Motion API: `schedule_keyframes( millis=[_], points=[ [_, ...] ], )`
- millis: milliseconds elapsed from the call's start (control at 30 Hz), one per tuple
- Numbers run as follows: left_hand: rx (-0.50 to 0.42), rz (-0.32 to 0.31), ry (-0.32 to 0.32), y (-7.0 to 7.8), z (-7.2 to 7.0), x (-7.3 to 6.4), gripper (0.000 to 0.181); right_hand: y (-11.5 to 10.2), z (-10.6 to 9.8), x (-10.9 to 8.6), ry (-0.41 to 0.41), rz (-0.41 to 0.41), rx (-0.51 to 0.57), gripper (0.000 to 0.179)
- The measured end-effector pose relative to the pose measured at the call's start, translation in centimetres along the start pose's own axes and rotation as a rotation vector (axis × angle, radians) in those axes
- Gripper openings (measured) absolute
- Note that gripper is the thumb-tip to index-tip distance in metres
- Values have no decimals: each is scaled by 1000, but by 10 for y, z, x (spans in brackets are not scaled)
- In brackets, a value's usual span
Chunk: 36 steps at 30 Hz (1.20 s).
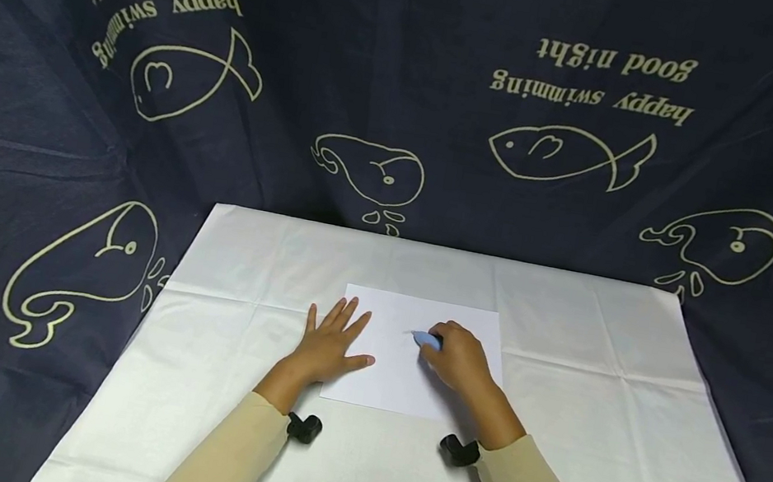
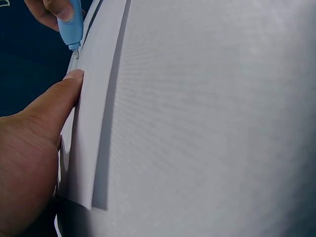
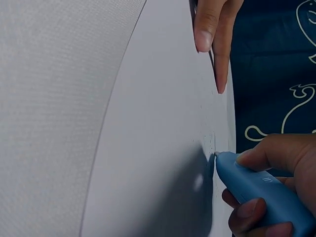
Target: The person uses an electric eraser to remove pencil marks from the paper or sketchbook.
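Note:
A white sheet of paper (image 1: 380,386) lies on the table. Spread over its left edge is my left hand (image 1: 325,351), fingers straight and thumb pointing to the right across the sheet. My right hand (image 1: 462,359) grips a blue, thick-bodied electric eraser (image 1: 426,339) near the paper's middle. In the right wrist view, the narrow tip of the eraser (image 3: 261,190) meets the paper, with a faint line and small dark specks beside it. The left wrist view shows the left thumb (image 2: 54,101) on the sheet, just below the eraser's pale tip.
A white cloth (image 1: 553,432) with fold creases covers the table. Behind and at the sides hangs a dark blue curtain (image 1: 467,3) printed with fish and whales. Black wrist mounts (image 1: 304,429) sit at both sleeve cuffs.

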<state>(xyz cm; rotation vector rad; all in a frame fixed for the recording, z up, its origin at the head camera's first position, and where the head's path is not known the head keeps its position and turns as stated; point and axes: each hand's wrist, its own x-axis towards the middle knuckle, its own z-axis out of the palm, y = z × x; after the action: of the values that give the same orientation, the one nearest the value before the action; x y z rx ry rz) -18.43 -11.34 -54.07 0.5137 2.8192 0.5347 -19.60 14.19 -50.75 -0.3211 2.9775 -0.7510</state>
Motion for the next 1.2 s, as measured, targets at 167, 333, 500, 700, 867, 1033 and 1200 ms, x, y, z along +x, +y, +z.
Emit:
schedule_keyframes(
  millis=[167,333,500,700,867,1033,1200],
  points=[
    [-8,1,8,0,1,-1,83,-1,0,0,6,15,-1,24],
    [-12,4,14,0,0,-1,84,-1,0,-1,-2,7,1,25],
    [-11,2,13,0,0,-1,84,0,0,-1,7,13,-3,24],
    [-2,3,16,-1,1,0,84,0,0,-1,-4,12,3,24],
    [2,5,13,0,1,0,84,1,2,-1,21,27,-12,24],
    [10,6,13,0,1,0,84,2,3,0,29,17,-6,23],
    [10,7,18,0,1,0,84,0,3,0,30,6,0,22]
  ],
)
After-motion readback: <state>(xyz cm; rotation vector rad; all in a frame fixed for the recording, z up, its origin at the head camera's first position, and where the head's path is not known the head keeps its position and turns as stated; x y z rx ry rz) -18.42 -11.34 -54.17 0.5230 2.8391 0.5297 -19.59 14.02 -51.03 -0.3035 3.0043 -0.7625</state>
